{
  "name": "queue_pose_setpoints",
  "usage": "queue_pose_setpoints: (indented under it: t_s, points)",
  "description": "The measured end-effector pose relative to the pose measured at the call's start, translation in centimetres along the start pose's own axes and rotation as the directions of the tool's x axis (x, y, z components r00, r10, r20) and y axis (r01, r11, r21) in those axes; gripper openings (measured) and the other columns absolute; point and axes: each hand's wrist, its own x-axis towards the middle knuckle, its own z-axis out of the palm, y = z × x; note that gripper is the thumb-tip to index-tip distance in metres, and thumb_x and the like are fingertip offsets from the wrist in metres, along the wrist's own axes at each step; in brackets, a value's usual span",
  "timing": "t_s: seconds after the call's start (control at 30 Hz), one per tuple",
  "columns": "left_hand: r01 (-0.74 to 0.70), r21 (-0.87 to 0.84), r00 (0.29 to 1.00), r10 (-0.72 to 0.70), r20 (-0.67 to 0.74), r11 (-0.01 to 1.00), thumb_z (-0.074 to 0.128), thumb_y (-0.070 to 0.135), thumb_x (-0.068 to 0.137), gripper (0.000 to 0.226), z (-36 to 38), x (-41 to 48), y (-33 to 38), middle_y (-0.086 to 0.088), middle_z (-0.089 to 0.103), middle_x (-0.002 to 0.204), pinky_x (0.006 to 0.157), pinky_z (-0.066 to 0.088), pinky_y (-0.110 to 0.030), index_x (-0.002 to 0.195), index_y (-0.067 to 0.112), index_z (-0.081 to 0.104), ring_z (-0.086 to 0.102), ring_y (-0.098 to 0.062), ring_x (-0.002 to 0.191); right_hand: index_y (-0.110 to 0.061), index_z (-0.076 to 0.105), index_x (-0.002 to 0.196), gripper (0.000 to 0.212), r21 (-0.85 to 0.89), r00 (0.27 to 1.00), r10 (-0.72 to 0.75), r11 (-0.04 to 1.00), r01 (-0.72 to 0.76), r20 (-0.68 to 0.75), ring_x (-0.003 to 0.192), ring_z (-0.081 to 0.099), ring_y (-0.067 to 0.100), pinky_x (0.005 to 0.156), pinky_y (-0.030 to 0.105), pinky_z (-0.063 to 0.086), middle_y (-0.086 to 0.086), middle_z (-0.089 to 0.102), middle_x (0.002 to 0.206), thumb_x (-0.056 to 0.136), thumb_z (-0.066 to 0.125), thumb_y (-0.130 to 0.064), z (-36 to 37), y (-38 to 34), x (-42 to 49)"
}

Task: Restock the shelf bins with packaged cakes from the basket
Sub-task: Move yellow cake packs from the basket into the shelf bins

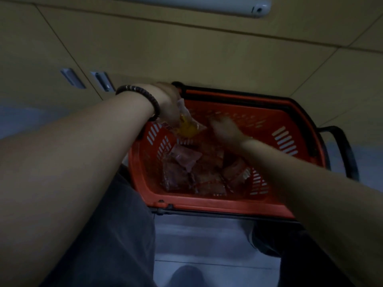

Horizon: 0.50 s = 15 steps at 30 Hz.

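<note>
A red plastic basket (209, 201) with slotted walls stands on the floor below me. Several wrapped cakes (192, 170) in pink and orange packets lie on its bottom. My left hand (169, 104), with a dark bead bracelet on the wrist, grips a clear packet with a yellow cake (187, 127) above the basket's far left corner. My right hand (224, 127) reaches down into the basket's far side; it is blurred, and I cannot make out whether its fingers hold a packet.
A black handle (344, 150) sticks out from the basket's right side. Beige cabinet doors with two metal pulls (87, 79) stand beyond the basket. My grey trouser legs (116, 235) flank the basket's near edge on a pale tiled floor.
</note>
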Motion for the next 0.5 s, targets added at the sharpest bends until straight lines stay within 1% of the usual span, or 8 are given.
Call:
queue_pose_setpoints:
  t_s: [0.07,0.13,0.2,0.27,0.33,0.4,0.47,0.5]
  points:
    - [0.013,0.003,1.0,-0.013,-0.019,1.0,0.064,0.044,0.103,0.044,-0.3,-0.2,-0.3,-0.001,0.056,0.072,0.051,0.043,-0.03,0.141,0.021,0.063,0.05,-0.016,0.059,-0.017,0.069,0.132,0.063,-0.234,0.996,0.007,0.972,0.013,0.084,0.124,0.065,0.036,0.1,0.04,0.052,0.016,0.069,0.135,0.089,0.035,-0.05,3.0,1.8,0.4]
    - [0.024,-0.026,1.0,-0.024,-0.013,0.999,0.062,0.045,0.105,0.057,-0.7,-0.4,-0.6,-0.001,0.053,0.077,0.061,0.052,-0.035,0.155,0.019,0.05,0.056,-0.019,0.07,-0.017,0.065,0.137,0.076,-0.338,0.987,0.019,0.941,0.035,0.157,0.13,0.061,0.033,0.104,0.036,0.049,0.014,0.065,0.141,0.082,0.04,-0.064,5.4,2.3,-0.2]
    - [0.048,-0.067,0.998,-0.05,-0.027,0.997,0.063,0.04,0.106,0.059,-0.6,-0.1,-1.1,-0.001,0.054,0.084,0.075,0.058,-0.037,0.158,0.017,0.044,0.063,-0.021,0.086,-0.019,0.06,0.14,0.07,-0.424,0.981,0.041,0.905,0.045,0.191,0.133,0.059,0.033,0.106,0.035,0.047,0.012,0.063,0.143,0.089,0.052,-0.067,6.8,0.5,-1.8]
    - [0.066,-0.108,0.994,-0.075,-0.083,0.992,0.067,0.038,0.104,0.053,-0.1,1.0,-1.9,-0.001,0.053,0.081,0.063,0.051,-0.032,0.15,0.017,0.052,0.06,-0.018,0.074,-0.017,0.059,0.14,0.05,-0.521,0.968,0.096,0.852,0.04,0.231,0.133,0.058,0.035,0.107,0.039,0.046,0.014,0.061,0.143,0.102,0.056,-0.048,8.6,-0.4,-1.5]
    - [0.111,-0.158,0.983,-0.132,-0.128,0.981,0.072,0.044,0.097,0.046,0.3,2.1,-2.9,-0.004,0.059,0.079,0.06,0.048,-0.03,0.132,0.015,0.066,0.059,-0.018,0.066,-0.01,0.045,0.153,0.05,-0.604,0.959,0.109,0.793,0.074,0.261,0.145,0.044,0.039,0.117,0.046,0.035,0.018,0.048,0.155,0.109,0.045,-0.035,10.2,-1.2,-0.8]
    - [0.117,-0.193,0.986,-0.138,-0.095,0.974,0.076,0.049,0.092,0.042,0.6,2.6,-3.6,-0.006,0.064,0.08,0.058,0.047,-0.031,0.116,0.016,0.073,0.063,-0.02,0.068,-0.009,0.025,0.163,0.067,-0.667,0.957,0.079,0.733,0.134,0.279,0.153,0.025,0.046,0.125,0.054,0.016,0.022,0.03,0.165,0.108,0.032,-0.048,12.7,-1.0,0.8]
    - [0.116,-0.22,0.986,-0.139,-0.091,0.969,0.079,0.05,0.089,0.04,0.7,3.0,-4.1,-0.005,0.066,0.083,0.059,0.047,-0.031,0.108,0.016,0.072,0.064,-0.021,0.07,-0.012,0.027,0.162,0.081,-0.597,0.964,0.075,0.797,0.096,0.254,0.151,0.024,0.049,0.125,0.062,0.011,0.02,0.033,0.163,0.099,0.022,-0.064,14.2,-0.5,1.8]
    - [0.11,-0.229,0.986,-0.135,-0.099,0.967,0.08,0.05,0.088,0.04,0.7,3.1,-4.2,-0.005,0.065,0.084,0.059,0.047,-0.032,0.107,0.016,0.07,0.063,-0.021,0.072,-0.014,0.03,0.16,0.079,-0.622,0.959,0.104,0.778,0.087,0.264,0.149,0.027,0.049,0.124,0.063,0.012,0.018,0.038,0.16,0.099,0.021,-0.063,14.4,-0.5,1.9]
